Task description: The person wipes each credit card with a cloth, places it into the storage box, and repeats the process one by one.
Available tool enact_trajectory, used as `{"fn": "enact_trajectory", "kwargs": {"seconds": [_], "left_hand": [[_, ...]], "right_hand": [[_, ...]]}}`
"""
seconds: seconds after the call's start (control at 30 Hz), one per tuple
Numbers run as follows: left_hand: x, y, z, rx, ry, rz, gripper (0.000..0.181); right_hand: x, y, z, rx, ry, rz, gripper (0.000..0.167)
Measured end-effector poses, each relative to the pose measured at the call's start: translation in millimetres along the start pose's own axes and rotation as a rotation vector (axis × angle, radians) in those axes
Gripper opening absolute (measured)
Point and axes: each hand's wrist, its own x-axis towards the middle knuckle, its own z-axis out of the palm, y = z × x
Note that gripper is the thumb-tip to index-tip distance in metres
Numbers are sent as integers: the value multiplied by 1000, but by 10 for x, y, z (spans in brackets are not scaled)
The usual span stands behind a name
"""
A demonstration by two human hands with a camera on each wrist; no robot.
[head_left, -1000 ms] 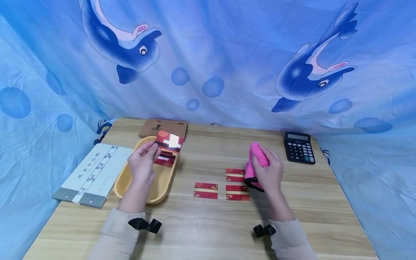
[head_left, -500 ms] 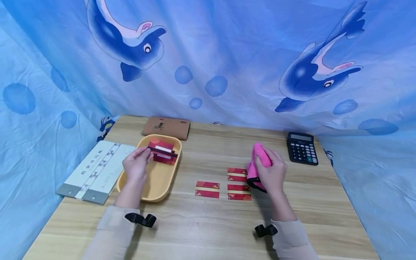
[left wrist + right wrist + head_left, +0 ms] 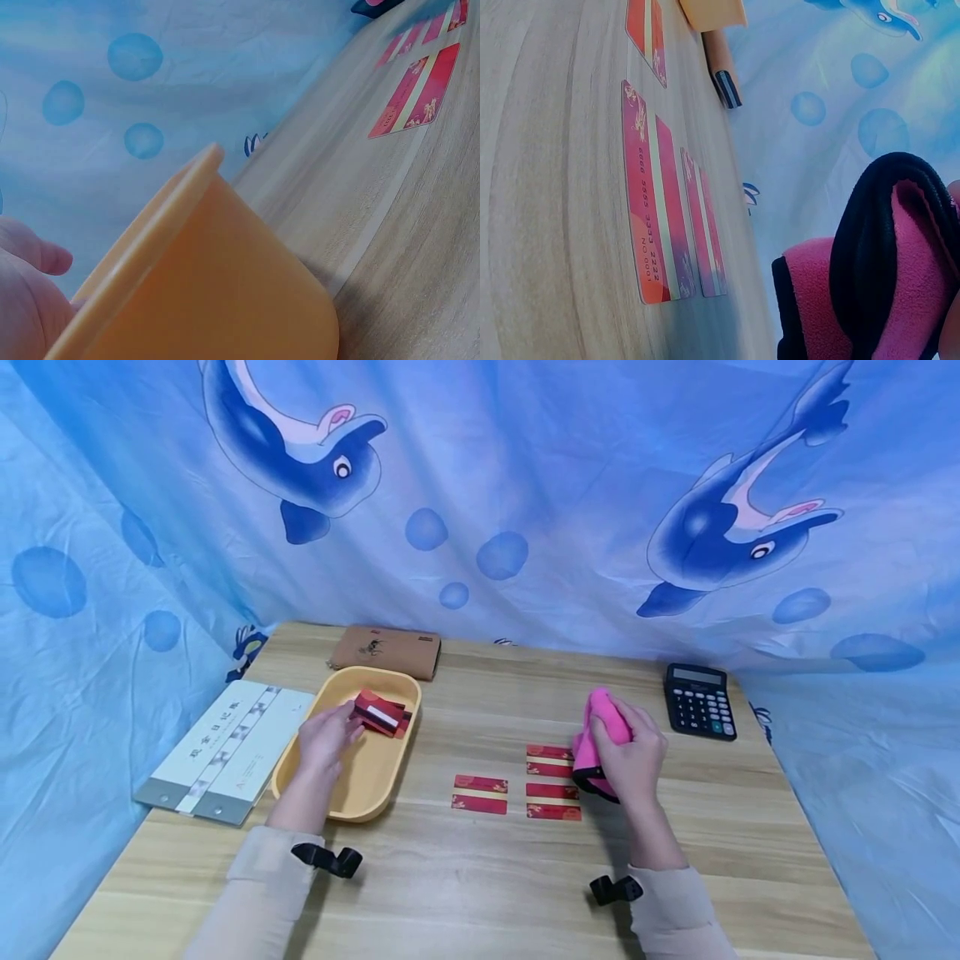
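Observation:
My left hand (image 3: 324,739) pinches the left edge of a red card (image 3: 381,712) with a dark stripe and a pale strip. It holds the card inside the yellow tray (image 3: 358,785), where another red card shows partly beneath. In the left wrist view the tray's wall (image 3: 217,277) hides the card and most of the fingers. My right hand (image 3: 632,756) grips a bunched pink cloth (image 3: 587,750) with black edging, just right of two red-and-gold cards. Of these, the nearer card (image 3: 553,802) and the farther card (image 3: 549,761) lie flat; a third card (image 3: 479,795) lies left of them.
A brown wallet (image 3: 386,652) lies behind the tray. Left of the tray is a pale ledger book (image 3: 228,743). A black calculator (image 3: 700,702) sits at the back right. The wooden table (image 3: 480,893) meets a blue dolphin-print curtain (image 3: 480,468) at the back.
My left hand has lowered the card from above the tray's far end down into the tray, tilting it on the way. My right hand keeps the cloth in nearly the same place.

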Motion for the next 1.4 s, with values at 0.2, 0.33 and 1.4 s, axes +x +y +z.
{"fn": "enact_trajectory", "kwargs": {"seconds": [0.2, 0.33, 1.4], "left_hand": [[-25, 17, 9, -23, -18, -20, 54], [-57, 34, -2, -29, -59, -22, 65], [-781, -144, 698, 351, -557, 642, 37]], "right_hand": [[-1, -4, -17, 7, -17, 10, 38], [0, 5, -28, 9, -24, 11, 39], [-70, 71, -282, 50, -54, 57, 40]]}}
